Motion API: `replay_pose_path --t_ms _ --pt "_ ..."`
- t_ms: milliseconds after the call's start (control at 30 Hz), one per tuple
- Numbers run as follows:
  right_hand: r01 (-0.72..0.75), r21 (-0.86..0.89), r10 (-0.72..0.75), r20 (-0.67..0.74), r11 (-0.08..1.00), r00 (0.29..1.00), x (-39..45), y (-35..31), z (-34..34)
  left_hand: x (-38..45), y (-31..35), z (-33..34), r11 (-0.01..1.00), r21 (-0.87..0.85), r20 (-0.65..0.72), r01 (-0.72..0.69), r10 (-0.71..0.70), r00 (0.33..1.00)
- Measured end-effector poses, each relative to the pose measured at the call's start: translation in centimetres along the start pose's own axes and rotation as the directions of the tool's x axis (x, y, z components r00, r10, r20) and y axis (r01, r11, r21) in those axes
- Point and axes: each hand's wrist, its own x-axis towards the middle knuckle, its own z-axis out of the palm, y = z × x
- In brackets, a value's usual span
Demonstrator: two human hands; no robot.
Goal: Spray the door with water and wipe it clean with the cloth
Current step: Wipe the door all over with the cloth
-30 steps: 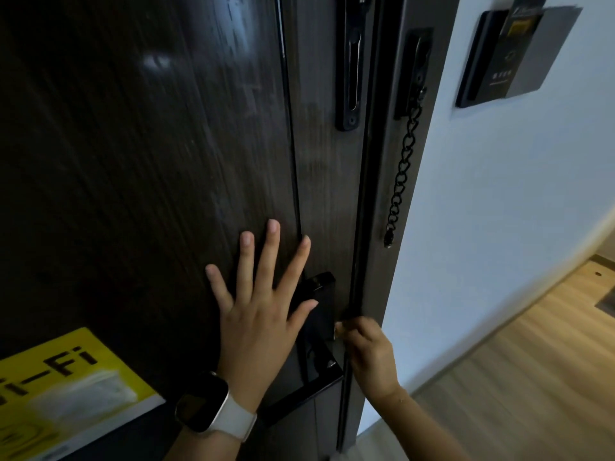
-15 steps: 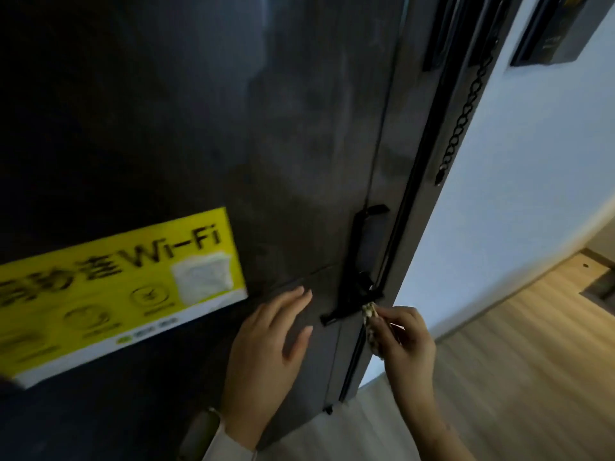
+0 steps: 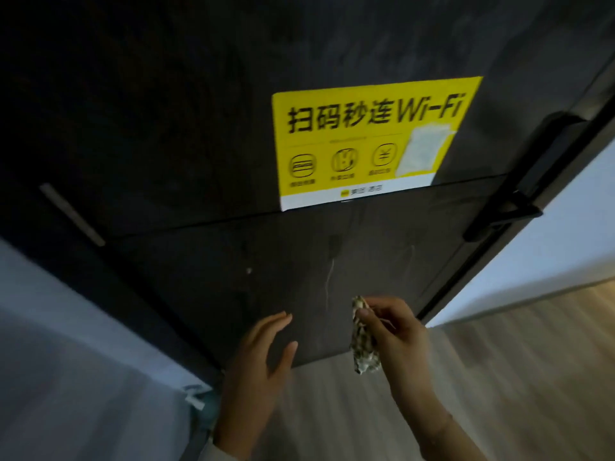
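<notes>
The dark wood-grain door [image 3: 199, 128] fills most of the head view, seen from close and looking down its lower half. A yellow Wi-Fi sticker [image 3: 369, 141] with black lettering, three round icons and a pale scuffed patch at its right side is stuck to the upper panel, its white bottom strip sitting right at the horizontal seam between the two panels. Below that seam, thin pale streaks [image 3: 329, 281] run down the lower panel, and a small light speck shows to their left. The black door handle [image 3: 509, 207] stands out at the door's right edge, beside the white wall [image 3: 549, 247]. The right hand [image 3: 396, 331] is raised in front of the lower panel, near the door's bottom edge; its grip is clamped on the cloth [image 3: 362, 344], a patterned, crumpled piece pinched between thumb and fingertips, with most of it hanging below the fingers. Whether the cloth touches the door cannot be told. The left hand [image 3: 263, 354] is beside it, well left of the cloth, its grip apart: fingers straight and loosely spread, holding nothing, the fingertips near the lower panel. Light wooden floor [image 3: 499, 361] shows beneath the door and to the right. A pale wall surface [image 3: 83, 361] occupies the lower left corner.
</notes>
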Motion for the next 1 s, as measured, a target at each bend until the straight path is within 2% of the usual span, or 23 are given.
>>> replay_pose_path --t_ms 267,433,533,700,833,933,1000 --pt "0.004 -0.032 0.001 0.174 0.999 0.985 -1.1 5.6 7.8 -1.5 -8.6 -3.4 0.996 0.084 -0.175 0.036 -0.021 0.984" --pt "0.153 -0.074 -0.135 0.203 0.985 0.970 -0.4 10.5 11.1 -0.6 -14.4 -3.0 0.966 0.255 -0.244 -0.047 0.111 0.963" --pt "0.306 -0.075 -0.288 0.185 0.949 0.939 0.7 14.2 13.2 1.2 -18.3 -1.8 0.900 0.414 -0.268 -0.136 0.264 0.926" --pt "0.578 -0.099 -0.558 0.173 0.810 0.812 2.7 21.4 15.8 4.5 -24.6 -0.7 0.758 0.621 -0.278 -0.201 0.452 0.847" --pt "0.719 -0.075 -0.707 0.134 0.691 0.694 4.0 24.8 16.6 7.0 -28.5 -0.9 0.587 0.776 -0.213 -0.232 0.589 0.780" --pt "0.792 -0.081 -0.788 0.077 0.606 0.611 4.8 26.1 16.8 8.7 -30.4 -1.7 0.455 0.865 -0.160 -0.210 0.648 0.744" --pt "0.846 -0.099 -0.846 0.054 0.525 0.531 4.9 26.9 16.9 9.5 -31.3 -2.8 0.340 0.921 -0.100 -0.190 0.677 0.729"
